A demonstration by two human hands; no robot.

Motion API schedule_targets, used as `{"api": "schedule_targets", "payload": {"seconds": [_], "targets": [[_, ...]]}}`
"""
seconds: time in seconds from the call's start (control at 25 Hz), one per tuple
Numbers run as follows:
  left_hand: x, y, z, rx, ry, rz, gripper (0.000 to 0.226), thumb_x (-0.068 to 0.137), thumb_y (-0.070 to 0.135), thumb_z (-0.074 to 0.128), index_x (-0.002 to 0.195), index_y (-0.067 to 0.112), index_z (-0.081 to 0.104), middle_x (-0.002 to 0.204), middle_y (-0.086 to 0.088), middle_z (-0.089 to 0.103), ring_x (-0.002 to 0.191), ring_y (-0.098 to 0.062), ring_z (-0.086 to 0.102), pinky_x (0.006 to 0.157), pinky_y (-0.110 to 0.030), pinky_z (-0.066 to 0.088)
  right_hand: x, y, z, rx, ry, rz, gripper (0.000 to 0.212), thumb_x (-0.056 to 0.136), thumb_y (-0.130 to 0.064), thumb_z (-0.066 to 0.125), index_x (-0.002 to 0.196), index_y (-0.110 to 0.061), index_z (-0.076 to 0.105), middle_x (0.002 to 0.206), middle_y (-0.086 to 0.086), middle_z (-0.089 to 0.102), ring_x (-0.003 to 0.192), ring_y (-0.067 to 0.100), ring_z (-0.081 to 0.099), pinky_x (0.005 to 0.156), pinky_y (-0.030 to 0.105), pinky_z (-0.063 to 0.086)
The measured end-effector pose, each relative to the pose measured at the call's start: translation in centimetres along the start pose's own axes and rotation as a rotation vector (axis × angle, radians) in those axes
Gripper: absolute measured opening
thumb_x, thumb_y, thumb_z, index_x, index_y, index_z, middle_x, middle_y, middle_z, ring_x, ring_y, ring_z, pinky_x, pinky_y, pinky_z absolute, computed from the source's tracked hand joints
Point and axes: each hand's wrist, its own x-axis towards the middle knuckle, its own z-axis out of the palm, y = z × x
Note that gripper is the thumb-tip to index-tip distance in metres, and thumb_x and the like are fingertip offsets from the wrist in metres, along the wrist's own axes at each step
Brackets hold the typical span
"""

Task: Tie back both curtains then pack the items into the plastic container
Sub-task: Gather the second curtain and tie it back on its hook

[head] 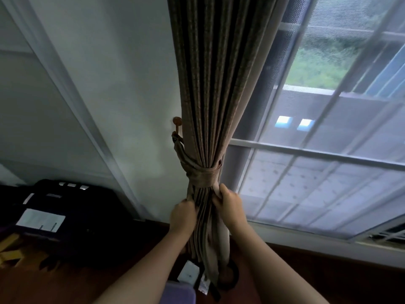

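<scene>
Far left, low: black bag [65, 207] on the wooden floor [65, 281], with a white sheet [40, 220] lying on top of it. Behind it is a white wall [131, 84], crossed by a slanting white trim strip.

Centre-left: round brown hook [177, 122] fixed to the wall, just beside the curtain's left edge.

Centre: brown pleated curtain [214, 84], gathered into one narrow bundle. A fabric tieback [202, 173] wraps round the bundle, and its left end runs up to the hook.

Just under the tieback: left hand [183, 213], grip closed on the left-side folds, fingers curled into the cloth. Right hand [230, 202], grip closed on the right-side folds, thumb reaching up close to the tieback's lower edge. The hands are near each other with the pleats between them.

Below the hands: the curtain tail hangs on toward the floor. A small white packet [188, 272] and a purple object [179, 292] lie at the bottom edge, too blurred to identify.

Right: window [317, 154] with white bars and greenery outside.
</scene>
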Motion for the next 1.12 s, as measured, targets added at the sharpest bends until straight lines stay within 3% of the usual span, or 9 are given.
{"api": "schedule_targets", "payload": {"seconds": [0.08,0.2,0.44,0.6,0.68,0.76,0.92,1.04,1.12], "targets": [[0.5,-0.5,-1.1,-0.003,0.0,0.001,0.027,0.092,0.027,0.051,0.109,0.007,0.057,0.103,-0.014,0.066,0.096,-0.033,0.063,0.079,-0.037,0.049,-0.5,-0.5,0.4,0.025,0.086,0.077,0.017,0.084,-0.016,0.06,0.096,-0.01,0.05,0.095,0.007,0.054,0.082,0.023,0.05,0.067,0.033,0.04],[0.9,-2.1,-1.8,-0.05,0.038,0.064,0.024,0.09,0.028,0.054,0.103,0.008,0.056,0.095,-0.013,0.068,0.088,-0.033,0.065,0.074,-0.038,0.052,-1.8,-0.9,0.5,0.139,0.264,0.186,0.023,0.085,-0.02,0.063,0.098,-0.009,0.048,0.096,-0.001,0.043,0.084,0.016,0.044,0.072,0.026,0.039],[0.6,-2.3,-1.7,-0.066,0.068,0.106,0.023,0.089,0.024,0.054,0.102,0.006,0.055,0.093,-0.015,0.066,0.086,-0.035,0.064,0.071,-0.039,0.049,-1.8,-1.4,2.5,0.164,-0.042,0.134,0.028,0.086,-0.027,0.063,0.107,-0.01,0.057,0.103,0.004,0.061,0.092,0.02,0.059,0.077,0.031,0.048],[1.5,-1.3,-1.9,-0.085,0.103,0.086,0.03,0.085,0.016,0.056,0.112,0.003,0.049,0.099,-0.02,0.063,0.091,-0.039,0.061,0.074,-0.042,0.048,-1.3,-1.7,2.6,0.31,0.168,0.258,0.032,0.081,-0.006,0.057,0.111,-0.006,0.048,0.106,0.001,0.046,0.091,0.016,0.05,0.083,0.031,0.047],[1.8,-0.8,-1.7,-0.082,0.105,0.073,0.033,0.086,0.013,0.053,0.117,0.002,0.048,0.101,-0.021,0.063,0.093,-0.04,0.061,0.076,-0.043,0.048,-0.9,-1.5,2.5,0.432,0.153,0.305,0.034,0.081,-0.003,0.052,0.113,-0.015,0.048,0.096,-0.009,0.051,0.087,0.009,0.056,0.077,0.025,0.05],[1.9,-0.7,-1.5,-0.087,0.095,0.048,0.032,0.088,0.011,0.05,0.118,0.001,0.049,0.101,-0.022,0.064,0.094,-0.04,0.061,0.077,-0.043,0.047,-0.7,-1.1,2.9,0.425,0.095,0.27,0.032,0.083,-0.005,0.055,0.112,-0.02,0.052,0.088,-0.015,0.057,0.083,0.006,0.061,0.07,0.019,0.048],[1.3,-1.0,-1.6,-0.136,0.149,0.071,0.04,0.086,0.022,0.052,0.12,0.002,0.048,0.101,-0.02,0.064,0.094,-0.039,0.061,0.077,-0.041,0.047,-0.2,-0.2,3.9,0.308,0.078,0.245,0.005,0.081,-0.007,0.061,0.086,-0.008,0.06,0.086,0.003,0.061,0.075,0.022,0.058,0.067,0.031,0.046],[0.4,-0.6,-1.8,-0.259,0.195,0.105,0.063,0.076,0.049,0.046,0.12,0.004,0.048,0.1,-0.017,0.064,0.09,-0.036,0.063,0.074,-0.04,0.05,-1.1,0.8,4.2,0.241,0.028,0.08,0.012,0.08,-0.006,0.062,0.091,-0.01,0.061,0.088,0.005,0.066,0.075,0.023,0.063,0.064,0.025,0.044],[0.4,-0.2,-1.8,-0.242,0.194,0.107,0.065,0.077,0.053,0.05,0.116,0.002,0.05,0.097,-0.018,0.067,0.087,-0.037,0.065,0.071,-0.039,0.05,-2.9,1.6,4.6,0.176,0.096,-0.004,0.029,0.079,-0.005,0.066,0.107,-0.012,0.068,0.094,0.005,0.068,0.081,0.019,0.065,0.07,0.024,0.049]]}}
